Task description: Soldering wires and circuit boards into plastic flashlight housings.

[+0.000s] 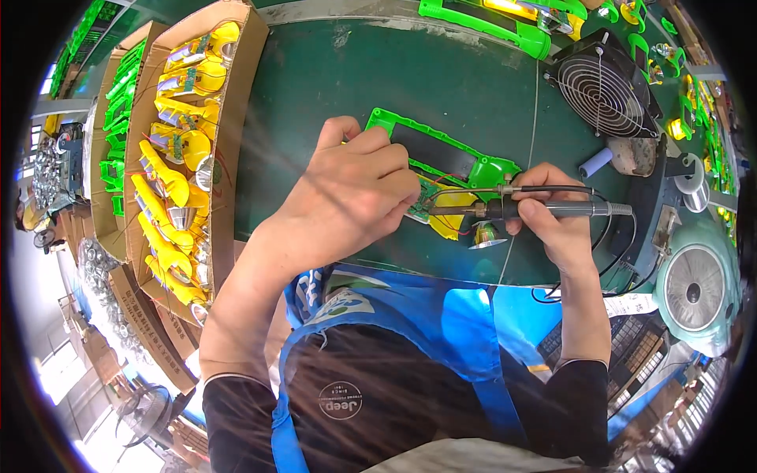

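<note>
My right hand grips a soldering iron with a thin metal feed tube along its top. The iron's tip points left, over a small green circuit board. My left hand is closed at the board's left side, its fingertips mostly hidden, so what they hold cannot be made out. Beneath the iron lies a yellow plastic housing, with red wires and a shiny lamp reflector beside it. Just beyond lies a green plastic frame with a dark panel, partly behind my left hand.
At left, a cardboard box holds several yellow lamp assemblies; another box beside it holds green frames. A black fan stands at the back right, near a purple cylindrical cell. Cables hang from the iron at right. More green housings lie along the far edge.
</note>
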Available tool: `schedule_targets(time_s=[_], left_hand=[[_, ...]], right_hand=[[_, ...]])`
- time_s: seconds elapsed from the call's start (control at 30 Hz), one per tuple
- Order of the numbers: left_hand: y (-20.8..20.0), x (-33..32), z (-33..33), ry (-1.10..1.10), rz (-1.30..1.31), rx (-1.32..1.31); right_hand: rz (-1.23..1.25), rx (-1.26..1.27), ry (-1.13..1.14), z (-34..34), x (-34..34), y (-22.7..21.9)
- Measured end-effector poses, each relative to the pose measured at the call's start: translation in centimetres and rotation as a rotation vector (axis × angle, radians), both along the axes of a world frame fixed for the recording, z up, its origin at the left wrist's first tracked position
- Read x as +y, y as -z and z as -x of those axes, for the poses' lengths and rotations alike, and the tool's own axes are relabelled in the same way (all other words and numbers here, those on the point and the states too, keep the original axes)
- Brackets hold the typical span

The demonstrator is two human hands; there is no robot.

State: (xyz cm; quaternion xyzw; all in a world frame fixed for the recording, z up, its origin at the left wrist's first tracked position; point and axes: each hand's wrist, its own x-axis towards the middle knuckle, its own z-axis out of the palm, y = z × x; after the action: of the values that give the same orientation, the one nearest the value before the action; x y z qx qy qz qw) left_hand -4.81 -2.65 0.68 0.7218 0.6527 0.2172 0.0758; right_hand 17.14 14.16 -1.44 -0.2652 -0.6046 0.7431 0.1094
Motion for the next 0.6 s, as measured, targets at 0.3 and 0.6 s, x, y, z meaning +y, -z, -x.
schedule_targets(time_s=[0.3,0.6], left_hand=[[0.1,0.0,-0.3,-0.013,-0.034,-0.024],[-0.5,0.1,-0.3,-0.036,-0.003,-0.018]], right_hand=[[-0.034,0.048,0.046,-0.8,-0.4,0.3],[-0.066,0.146,0.206,-3.2,0.0,1.2]])
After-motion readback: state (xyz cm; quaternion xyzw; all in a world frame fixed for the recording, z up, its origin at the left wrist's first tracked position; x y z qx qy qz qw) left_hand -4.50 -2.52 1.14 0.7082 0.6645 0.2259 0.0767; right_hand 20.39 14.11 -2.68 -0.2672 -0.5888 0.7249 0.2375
